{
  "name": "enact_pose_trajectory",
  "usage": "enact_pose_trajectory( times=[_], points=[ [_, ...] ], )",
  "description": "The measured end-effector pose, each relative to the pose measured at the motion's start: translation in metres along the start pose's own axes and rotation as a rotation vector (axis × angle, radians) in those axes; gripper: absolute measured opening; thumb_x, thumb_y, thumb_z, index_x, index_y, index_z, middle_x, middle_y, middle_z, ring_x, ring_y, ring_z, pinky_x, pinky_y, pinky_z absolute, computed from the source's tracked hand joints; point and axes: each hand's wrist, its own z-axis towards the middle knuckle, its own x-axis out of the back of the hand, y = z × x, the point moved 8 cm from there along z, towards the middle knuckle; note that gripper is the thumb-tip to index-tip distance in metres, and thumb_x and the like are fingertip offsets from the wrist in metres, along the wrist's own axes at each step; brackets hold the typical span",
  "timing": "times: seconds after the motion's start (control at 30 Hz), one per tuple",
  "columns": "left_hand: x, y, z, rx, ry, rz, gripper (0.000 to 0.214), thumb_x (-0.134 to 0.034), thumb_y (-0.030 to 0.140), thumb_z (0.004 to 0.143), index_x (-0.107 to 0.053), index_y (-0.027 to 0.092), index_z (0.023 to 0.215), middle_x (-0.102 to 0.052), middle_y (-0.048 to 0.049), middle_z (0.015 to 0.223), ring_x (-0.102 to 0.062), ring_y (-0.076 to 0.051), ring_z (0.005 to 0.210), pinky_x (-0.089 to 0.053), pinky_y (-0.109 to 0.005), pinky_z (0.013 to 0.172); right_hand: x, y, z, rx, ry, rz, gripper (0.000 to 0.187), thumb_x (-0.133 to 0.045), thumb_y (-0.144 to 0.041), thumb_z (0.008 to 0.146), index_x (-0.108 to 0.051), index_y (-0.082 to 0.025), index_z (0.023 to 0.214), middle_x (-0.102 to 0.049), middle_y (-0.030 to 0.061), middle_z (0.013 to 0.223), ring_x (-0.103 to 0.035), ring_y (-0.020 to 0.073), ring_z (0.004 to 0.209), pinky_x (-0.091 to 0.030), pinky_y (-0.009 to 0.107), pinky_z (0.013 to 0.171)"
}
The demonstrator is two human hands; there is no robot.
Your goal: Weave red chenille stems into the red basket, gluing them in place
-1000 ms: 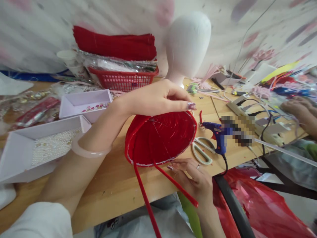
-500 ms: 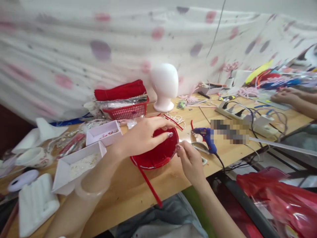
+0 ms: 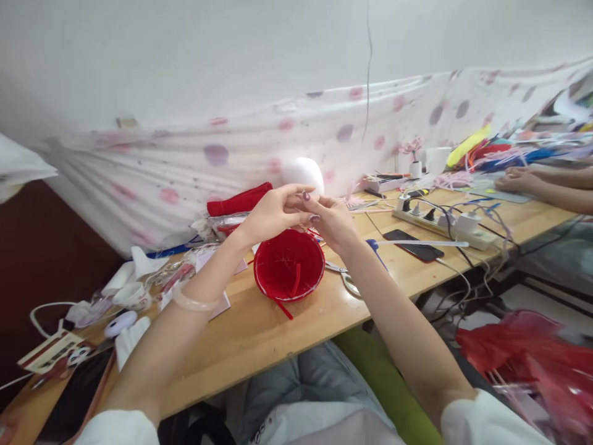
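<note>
My left hand [image 3: 273, 213] and my right hand [image 3: 334, 224] meet in the air above the far rim of a red bowl-shaped piece [image 3: 273, 266]. Fingertips of both are pinched together; whatever they hold, if anything, is too small to make out. The red piece lies on the table, hollow side up, with a pale line round its rim. One red strip [image 3: 297, 279] stands inside it and another red strip [image 3: 283, 309] sticks out at its front. Scissors [image 3: 351, 285] lie right of it, partly behind my right forearm. A blue glue gun [image 3: 376, 252] is mostly hidden there too.
Behind my hands is a white foam head [image 3: 302, 174], with folded red cloth [image 3: 238, 199] to its left. A phone [image 3: 413, 246] and a power strip [image 3: 440, 225] with cables lie right. A co-worker's hands [image 3: 519, 180] rest far right. A cup [image 3: 133, 296] stands left.
Both hands have risen from the red piece and come together. The view has tilted up. The strip at the front shows shorter, and a strip now stands inside the piece.
</note>
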Motion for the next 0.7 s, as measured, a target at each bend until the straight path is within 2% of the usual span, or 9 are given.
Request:
enact_pose_trajectory(
  times=[0.07,0.13,0.23,0.3,0.4,0.47,0.57,0.63,0.7],
  points=[
    [-0.004,0.001,-0.002,0.061,-0.04,-0.119,0.039,-0.069,0.018,0.081,-0.061,0.013,0.119,-0.074,-0.0056,0.09,-0.069,-0.014,0.074,-0.058,-0.027,0.069,-0.008,-0.006,0.0,-0.013,-0.037,0.028,0.046,-0.081,-0.059,0.064,-0.06,-0.019,0.065,-0.052,-0.0046,0.052,-0.045,0.0088,0.044,-0.041,0.024,0.045],
    [-0.005,0.0,-0.006,0.153,-0.061,-0.191,0.033,-0.067,0.019,0.084,-0.063,0.012,0.116,-0.072,-0.0045,0.082,-0.067,-0.012,0.067,-0.058,-0.025,0.065,-0.009,-0.012,0.0,0.008,-0.002,0.014,0.045,-0.082,-0.057,0.065,-0.06,-0.018,0.066,-0.049,-0.0064,0.049,-0.042,0.007,0.04,-0.038,0.022,0.041],
    [0.001,-0.001,-0.014,0.29,-0.025,-0.23,0.02,-0.066,0.016,0.084,-0.068,0.011,0.104,-0.072,-0.0044,0.077,-0.066,-0.009,0.063,-0.057,-0.021,0.061,0.001,-0.013,-0.004,0.007,0.113,0.052,0.044,-0.082,-0.055,0.067,-0.056,-0.019,0.066,-0.056,-0.0055,0.055,-0.053,0.0078,0.048,-0.047,0.02,0.05],
    [0.008,-0.002,-0.018,0.34,0.015,-0.236,0.011,-0.067,0.015,0.084,-0.07,0.011,0.093,-0.073,-0.0052,0.076,-0.066,-0.009,0.062,-0.056,-0.02,0.061,0.002,-0.001,-0.01,-0.107,0.12,0.098,0.038,-0.075,-0.052,0.077,-0.056,-0.019,0.071,-0.062,-0.0032,0.062,-0.063,0.0102,0.058,-0.054,0.023,0.063],
    [0.018,-0.001,-0.019,0.326,0.044,-0.218,0.012,-0.063,0.019,0.087,-0.072,0.012,0.09,-0.075,-0.0071,0.081,-0.064,-0.009,0.06,-0.054,-0.02,0.057,-0.014,0.018,-0.021,-0.346,-0.034,0.066,0.022,-0.057,-0.04,0.094,-0.059,-0.018,0.086,-0.07,0.0034,0.074,-0.07,0.0138,0.069,-0.058,0.029,0.073],
    [0.027,0.003,-0.018,0.27,0.065,-0.131,0.016,-0.061,0.022,0.088,-0.072,0.012,0.094,-0.076,-0.0079,0.086,-0.06,-0.008,0.054,-0.046,-0.02,0.05,-0.03,0.021,-0.023,-0.377,-0.208,-0.115,0.022,-0.042,-0.034,0.099,-0.056,-0.018,0.093,-0.071,0.0059,0.077,-0.07,0.0145,0.07,-0.058,0.031,0.073],
    [0.047,0.01,-0.019,0.17,0.139,0.067,0.019,-0.061,0.025,0.086,-0.074,0.014,0.095,-0.076,-0.0066,0.087,-0.051,-0.006,0.049,-0.036,-0.02,0.045,-0.048,0.016,-0.011,-0.264,-0.349,-0.467,0.025,-0.033,-0.032,0.1,-0.051,-0.021,0.087,-0.061,-0.0007,0.063,-0.059,0.0109,0.053,-0.054,0.027,0.062],
    [0.06,0.01,-0.022,0.125,0.199,0.19,0.022,-0.058,0.026,0.087,-0.074,0.015,0.098,-0.076,-0.0055,0.089,-0.052,-0.007,0.054,-0.038,-0.02,0.05,-0.051,0.017,0.003,-0.218,-0.36,-0.616,0.024,-0.038,-0.032,0.098,-0.049,-0.021,0.079,-0.051,-0.0057,0.054,-0.046,0.0084,0.043,-0.047,0.023,0.051],
    [0.065,0.0,-0.027,0.131,0.209,0.284,0.027,-0.054,0.024,0.088,-0.07,0.016,0.107,-0.075,-0.0061,0.097,-0.06,-0.01,0.067,-0.044,-0.021,0.06,-0.049,0.021,0.016,-0.189,-0.368,-0.75,0.024,-0.051,-0.029,0.091,-0.049,-0.021,0.069,-0.047,-0.0068,0.051,-0.04,0.0073,0.041,-0.037,0.021,0.044]
  ],
)
